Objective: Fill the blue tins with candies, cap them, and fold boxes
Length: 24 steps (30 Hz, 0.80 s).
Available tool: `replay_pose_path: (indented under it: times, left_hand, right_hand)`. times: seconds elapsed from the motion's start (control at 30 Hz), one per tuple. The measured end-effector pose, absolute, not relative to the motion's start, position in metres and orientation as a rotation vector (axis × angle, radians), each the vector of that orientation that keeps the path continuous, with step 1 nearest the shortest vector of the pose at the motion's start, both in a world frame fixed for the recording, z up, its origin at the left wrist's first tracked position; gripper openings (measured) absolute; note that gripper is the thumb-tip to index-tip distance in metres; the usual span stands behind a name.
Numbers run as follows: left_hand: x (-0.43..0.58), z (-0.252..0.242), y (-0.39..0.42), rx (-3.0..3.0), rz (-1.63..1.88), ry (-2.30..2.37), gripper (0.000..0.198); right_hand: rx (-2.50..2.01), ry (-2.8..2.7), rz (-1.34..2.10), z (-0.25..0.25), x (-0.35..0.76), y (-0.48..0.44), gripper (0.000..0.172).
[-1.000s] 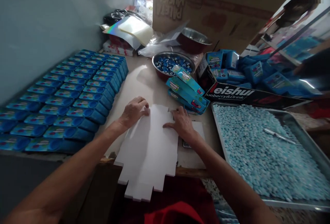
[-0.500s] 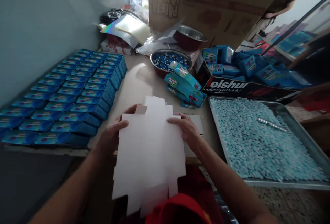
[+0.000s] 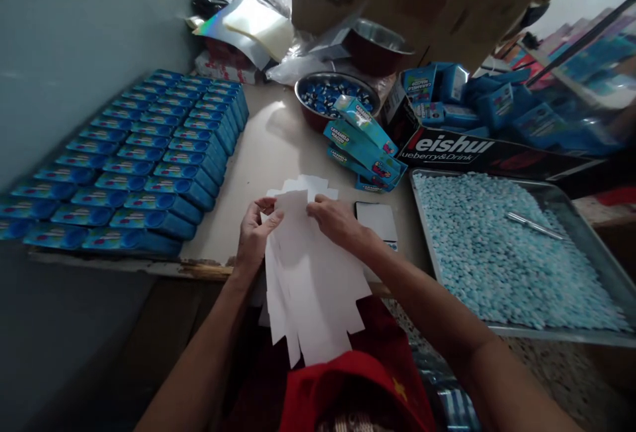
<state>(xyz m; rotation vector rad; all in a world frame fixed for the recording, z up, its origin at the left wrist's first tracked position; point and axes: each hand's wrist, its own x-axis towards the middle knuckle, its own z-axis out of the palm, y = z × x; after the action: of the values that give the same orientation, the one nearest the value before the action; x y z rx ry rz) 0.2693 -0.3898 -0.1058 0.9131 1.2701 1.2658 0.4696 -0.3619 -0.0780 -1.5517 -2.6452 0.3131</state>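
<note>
White die-cut cardboard box blanks (image 3: 322, 286) lie before me, jutting over the table's front edge toward my lap. My left hand (image 3: 257, 230) grips the left side of the upper blank, thumb on top and fingers curled beneath. On the other side, my right hand (image 3: 335, 220) pinches that blank's upper right edge between thumb and bent fingers. The blank is partly bent up along a crease on its left. To the right of my right hand lies a small white flat piece with a dark edge (image 3: 376, 220). Several turquoise printed cartons (image 3: 362, 144) lean in a pile beyond my hands.
Rows of blue filled boxes (image 3: 134, 160) cover the table's left. A metal tray (image 3: 426, 253) of pale blue candies holds a silver pen-like tool (image 3: 534, 225). Behind stand a bowl of wrapped candies (image 3: 318, 120), a black carton (image 3: 447, 147) and a large cardboard box (image 3: 422, 8).
My right hand has moved inward along the blank's top edge, and the left hand has shifted right. The blank, flat before, is now bent up on its left.
</note>
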Motion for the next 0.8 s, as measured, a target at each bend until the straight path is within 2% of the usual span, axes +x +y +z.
replay_pose_path:
  times: [0.07, 0.13, 0.23, 0.3, 0.4, 0.47, 0.53, 0.6, 0.67, 0.73, 0.8]
  left_hand:
    - [0.274, -0.110, -0.384, 0.926, 1.350, 1.302, 0.052]
    - [0.279, -0.111, -0.379, 0.929, 1.326, 1.335, 0.047]
    - [0.288, -0.108, -0.378, 0.961, 1.257, 1.414, 0.052]
    - [0.293, -0.106, -0.378, 0.963, 1.264, 1.482, 0.053]
    - [0.296, -0.106, -0.380, 0.916, 1.297, 1.512, 0.039]
    - [0.297, -0.108, -0.380, 0.889, 1.291, 1.483, 0.042]
    - [0.296, -0.108, -0.379, 0.934, 1.241, 1.474, 0.037]
    - [0.295, -0.107, -0.378, 1.024, 1.169, 1.512, 0.029]
    - [0.294, -0.104, -0.375, 1.108, 1.088, 1.566, 0.033]
    - [0.292, -0.101, -0.372, 1.178, 0.986, 1.604, 0.040]
    - [0.292, -0.100, -0.370, 1.234, 0.930, 1.633, 0.043]
  right_hand:
    - [-1.469, -2.751, 0.313, -0.086, 0.468, -0.353, 0.031]
    - [-1.439, -2.707, 0.355, -0.094, 0.467, -0.349, 0.029]
    - [-1.654, -2.377, 0.497, -0.098, 0.465, -0.354, 0.012]
    - [-1.786, -2.149, 0.566, -0.095, 0.464, -0.361, 0.026]
    - [-1.787, -2.097, 0.647, -0.083, 0.468, -0.371, 0.054]
    - [-1.745, -2.197, 0.729, -0.071, 0.474, -0.370, 0.057]
    - [-1.681, -2.295, 0.834, -0.059, 0.482, -0.360, 0.053]
    - [-1.595, -2.376, 0.947, -0.050, 0.487, -0.344, 0.039]
    - [-1.528, -2.495, 0.996, -0.048, 0.485, -0.326, 0.040]
    - [-1.497, -2.674, 0.899, -0.051, 0.475, -0.308, 0.041]
    - [-1.380, -2.868, 0.704, -0.058, 0.460, -0.296, 0.033]
